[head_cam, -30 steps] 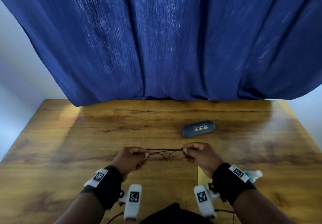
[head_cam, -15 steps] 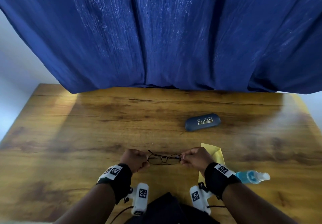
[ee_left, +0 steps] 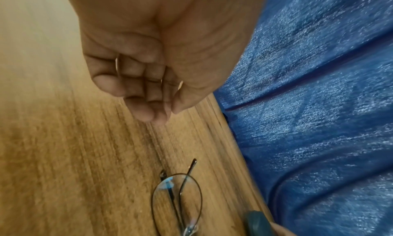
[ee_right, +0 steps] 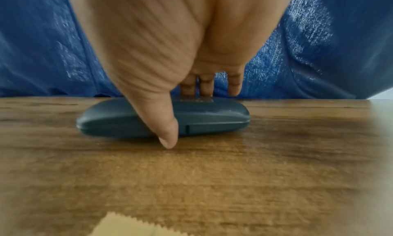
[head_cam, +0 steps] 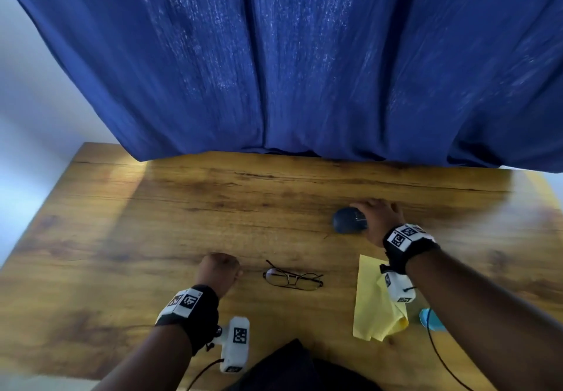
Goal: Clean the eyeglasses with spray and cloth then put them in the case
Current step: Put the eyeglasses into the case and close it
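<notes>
Right hand (head_cam: pixel 379 215) now clamped on closed dark-blue oval case (head_cam: pixel 347 223), far right; folded wire-rimmed eyeglasses (head_cam: pixel 292 278) released onto wooden table (head_cam: pixel 152 223); left hand (head_cam: pixel 217 270) curled, empty. We judge casing begins.

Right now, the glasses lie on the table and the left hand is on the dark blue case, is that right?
Not quite. It is the right hand that grips the dark blue case, as the head view shows. The left hand is curled and empty beside the glasses, which do lie on the table.
</notes>
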Demonstrator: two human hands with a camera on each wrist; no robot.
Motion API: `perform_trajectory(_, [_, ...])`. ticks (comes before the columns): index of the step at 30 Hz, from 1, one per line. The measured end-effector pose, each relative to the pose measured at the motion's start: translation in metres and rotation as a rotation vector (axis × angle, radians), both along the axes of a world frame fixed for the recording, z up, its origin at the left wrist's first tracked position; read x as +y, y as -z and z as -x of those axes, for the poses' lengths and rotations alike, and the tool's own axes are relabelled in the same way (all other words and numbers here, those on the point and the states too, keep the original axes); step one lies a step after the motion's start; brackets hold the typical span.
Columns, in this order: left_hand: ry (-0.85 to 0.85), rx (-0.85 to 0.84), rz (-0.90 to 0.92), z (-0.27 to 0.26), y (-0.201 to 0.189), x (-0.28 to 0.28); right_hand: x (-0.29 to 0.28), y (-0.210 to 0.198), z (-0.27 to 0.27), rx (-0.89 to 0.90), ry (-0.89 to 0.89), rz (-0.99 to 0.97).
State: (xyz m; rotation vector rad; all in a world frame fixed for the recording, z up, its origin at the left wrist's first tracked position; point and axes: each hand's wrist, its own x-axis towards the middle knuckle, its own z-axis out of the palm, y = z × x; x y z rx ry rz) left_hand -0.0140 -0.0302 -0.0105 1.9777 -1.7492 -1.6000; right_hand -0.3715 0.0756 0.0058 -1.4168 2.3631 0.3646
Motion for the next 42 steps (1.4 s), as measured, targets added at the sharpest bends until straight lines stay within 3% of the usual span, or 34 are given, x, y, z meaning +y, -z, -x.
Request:
perform_trajectory(3, [-0.028, 0.086, 0.093, -0.011, -0.005, 0.003, -0.007, -0.003, -0.007, -0.090, 0.062, 0.089])
perform_trajectory(7, [-0.065, 0.248, 0.109, -0.017, -0.023, 0.008, -0.017, -0.036, -0.060, -0.618, 0.227, 0.440])
perform_trajectory(11, [-0.124, 0.472, 0.082, -0.014, -0.058, 0.013, -0.025, -0.077, -0.122, -0.993, 0.222, 0.498])
perform_trajectory(14, [-0.104, 0.632, 0.042, -0.014, -0.084, 0.013, -0.029, -0.100, -0.159, -1.153, 0.218, 0.513])
perform_trajectory(19, [-0.072, 0.781, -0.061, -0.025, -0.105, 0.005, -0.036, -0.115, -0.198, -1.108, 0.099, 0.511])
perform_trajectory(25, [-0.163, 0.853, -0.098, -0.047, -0.101, -0.016, -0.044, -0.107, -0.226, -0.646, -0.166, 0.685])
perform_trajectory(28, [-0.145, 0.915, -0.105, -0.060, -0.093, -0.026, -0.048, -0.113, -0.234, -0.564, -0.212, 0.720])
perform_trajectory(34, [-0.057, 1.091, -0.164, -0.073, -0.079, -0.034, -0.057, -0.121, -0.222, -0.608, -0.094, 0.831])
perform_trajectory(38, [0.179, 0.974, 0.018, -0.077, -0.072, -0.036, -0.066, -0.108, -0.206, -0.598, -0.063, 0.786])
perform_trajectory(42, [0.330, 0.847, 0.216, -0.077, -0.070, -0.031, -0.077, -0.101, -0.190, -0.745, 0.052, 0.622])
